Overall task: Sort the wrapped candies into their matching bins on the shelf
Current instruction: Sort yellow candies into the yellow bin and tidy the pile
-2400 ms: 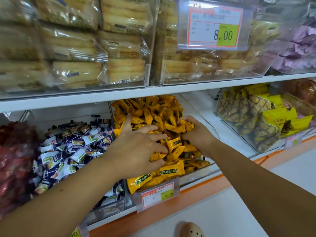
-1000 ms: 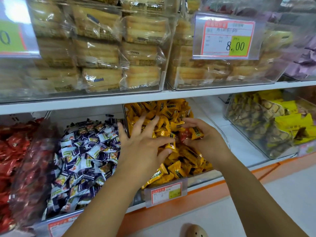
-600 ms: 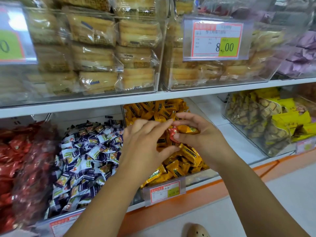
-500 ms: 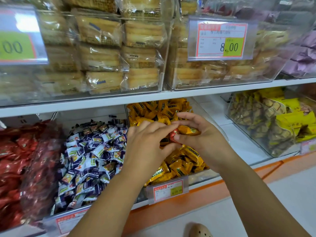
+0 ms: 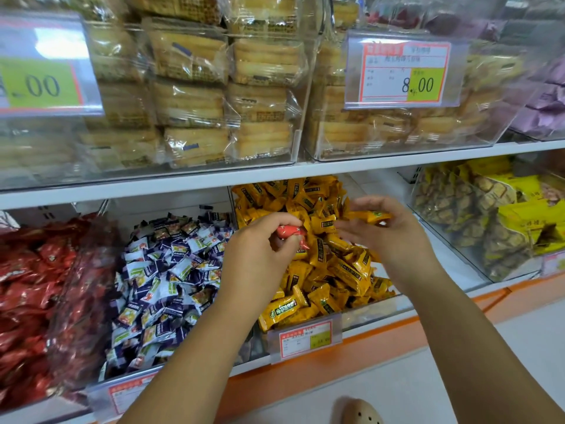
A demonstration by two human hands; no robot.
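We have a stray red candy [image 5: 289, 231] pinched in the curled fingers [image 5: 284, 223] of our left hand [image 5: 260, 255], held above the yellow-candy bin [image 5: 379, 310], where it does not belong. Our right hand [image 5: 388, 237] hovers just beside it over the same bin, its fingers loosely spread; a yellow candy [image 5: 371, 216] shows at its fingertips, but we cannot tell whether it is gripped or merely lying on the pile behind.

The red candy's match looks to be the red-candy bin [image 5: 33, 301] at the far left of the lower shelf [image 5: 336, 171], beyond the purple-and-white candy bin [image 5: 171, 280]. So this piece is picked out but not yet delivered; it has to cross over the purple-and-white pile before release.

As for the rest, the visible tops of the three piles look uniform in colour, though more strays could sit buried underneath. We judge the sorting partly done, with this one candy in transit and further digging likely needed.
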